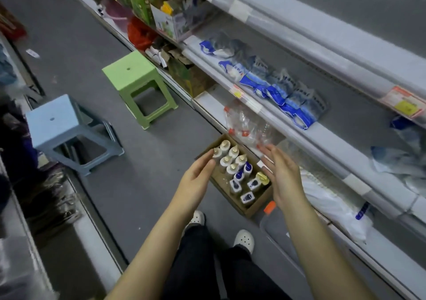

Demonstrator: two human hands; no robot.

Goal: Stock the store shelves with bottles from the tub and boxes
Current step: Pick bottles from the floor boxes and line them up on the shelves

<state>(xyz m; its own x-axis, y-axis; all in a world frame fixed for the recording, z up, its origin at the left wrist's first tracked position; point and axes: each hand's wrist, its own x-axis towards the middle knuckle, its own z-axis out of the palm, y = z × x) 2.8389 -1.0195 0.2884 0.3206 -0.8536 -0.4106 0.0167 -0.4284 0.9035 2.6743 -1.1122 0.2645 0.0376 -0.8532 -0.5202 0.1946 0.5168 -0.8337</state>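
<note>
An open cardboard box (250, 207) sits on the grey floor beside the shelving. It holds several small white bottles (232, 158) with gold or blue caps, standing upright. My left hand (198, 175) hangs above the box's left side, fingers straight, fingertips near the far-left bottle. My right hand (281, 175) hovers over the box's right edge, fingers straight and spread, holding nothing. The shelves (322, 138) run along the right.
A green stool (136, 78) and a blue stool (60, 124) stand on the aisle floor to the left. Blue-and-white packets (276, 87) lie on a middle shelf, clear bottles with red caps (244, 124) on the lower one. A grey tub lid (279, 228) lies by my feet.
</note>
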